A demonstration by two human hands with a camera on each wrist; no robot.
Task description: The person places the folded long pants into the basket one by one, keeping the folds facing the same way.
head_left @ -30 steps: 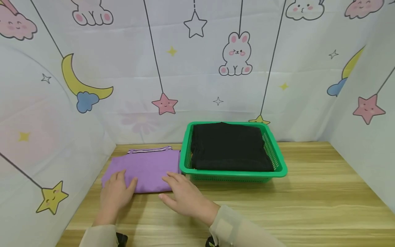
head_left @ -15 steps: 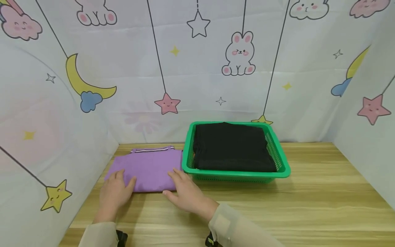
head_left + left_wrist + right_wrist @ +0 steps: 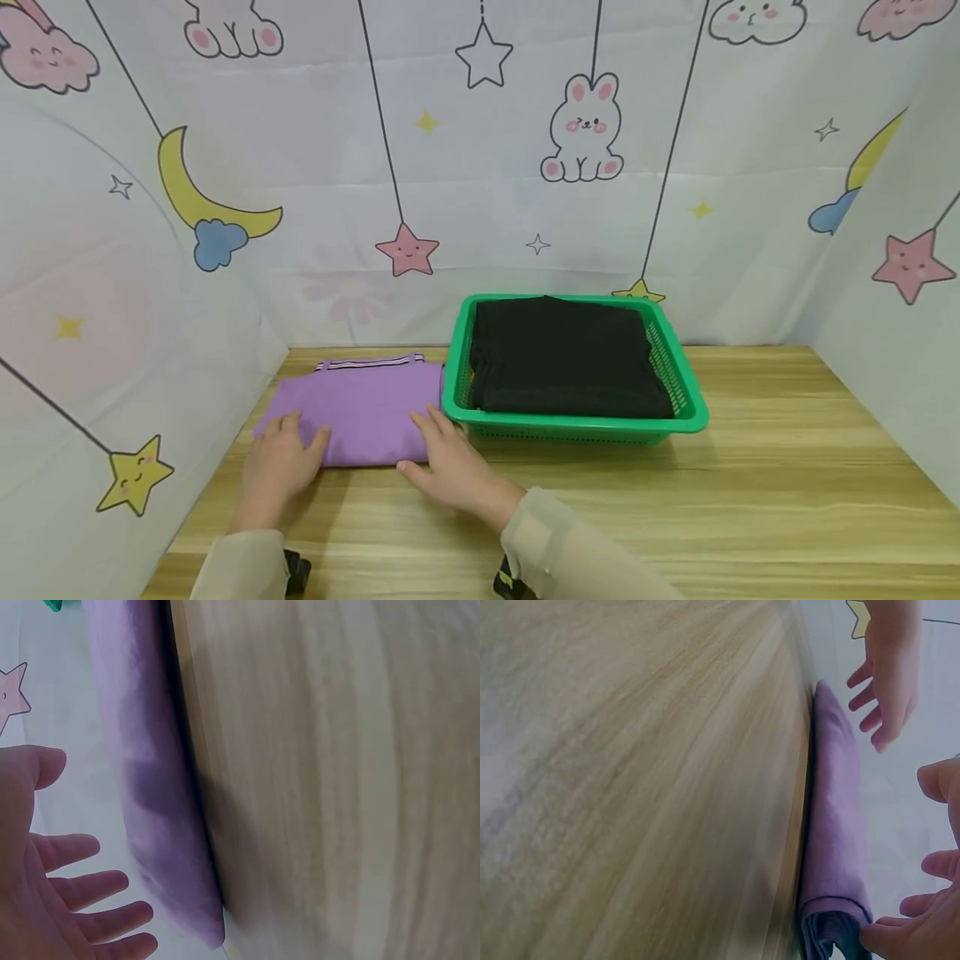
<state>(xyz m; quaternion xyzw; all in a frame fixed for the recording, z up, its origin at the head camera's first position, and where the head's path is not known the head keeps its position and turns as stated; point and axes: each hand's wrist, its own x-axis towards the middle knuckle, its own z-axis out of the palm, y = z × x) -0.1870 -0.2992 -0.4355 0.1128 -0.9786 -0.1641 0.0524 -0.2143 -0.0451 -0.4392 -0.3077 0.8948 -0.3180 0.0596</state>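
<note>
A folded purple garment (image 3: 367, 412) with a black-and-white striped band at its back edge lies flat at the table's left. My left hand (image 3: 279, 467) is over its front left corner, fingers extended. In the left wrist view, the left hand (image 3: 45, 900) has its fingers spread, holding nothing. Over the front right corner is my right hand (image 3: 457, 467), fingers straight, thumb apart. In the right wrist view, one finger of the right hand (image 3: 937, 915) overlaps the rolled end of the purple garment (image 3: 836, 817); whether it touches, I cannot tell.
Right of the purple garment stands a green plastic basket (image 3: 577, 422) with folded black cloth (image 3: 562, 358) inside. The wooden table (image 3: 750, 492) extends to the right and front. A white printed curtain (image 3: 487, 183) encloses the back and sides.
My right hand has moved slightly forward and right, to the garment's front right corner. The left hand stays nearly still. The head view has shifted a little.
</note>
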